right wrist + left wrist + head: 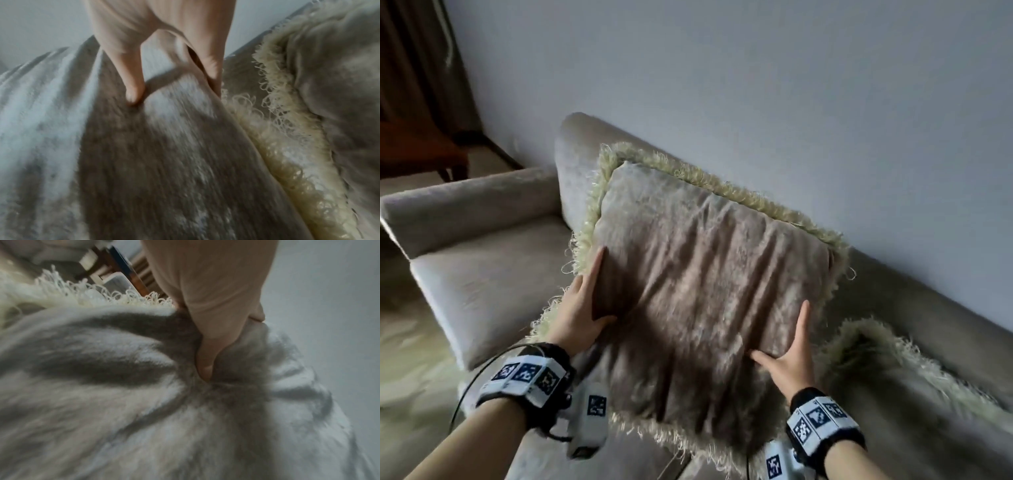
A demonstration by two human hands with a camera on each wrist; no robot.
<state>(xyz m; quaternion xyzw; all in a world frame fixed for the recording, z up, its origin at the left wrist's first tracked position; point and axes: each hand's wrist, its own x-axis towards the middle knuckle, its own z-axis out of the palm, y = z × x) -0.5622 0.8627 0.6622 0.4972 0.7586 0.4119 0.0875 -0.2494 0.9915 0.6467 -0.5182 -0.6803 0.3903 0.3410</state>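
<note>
Taupe velvet fringed square cushion [705, 291], frame centre, gripped by left hand [582, 308] and right hand [791, 356]; likely mid-placement, next lean it on beige sofa backrest [575, 147].

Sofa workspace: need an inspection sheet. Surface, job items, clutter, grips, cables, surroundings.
Surface: beige fabric sofa, backrest against the wall.
Job's things: taupe square velvet cushion with cream fringe, tilted in front of the backrest.
Clutter: second fringed taupe cushion, lying on the seat to the right.
Grips: left hand and right hand each grip a side edge of the held cushion, thumbs on its front.
Cables: black cable looping from the left wristband.
Surroundings: pale grey wall; brown curtain; wooden chair.
</note>
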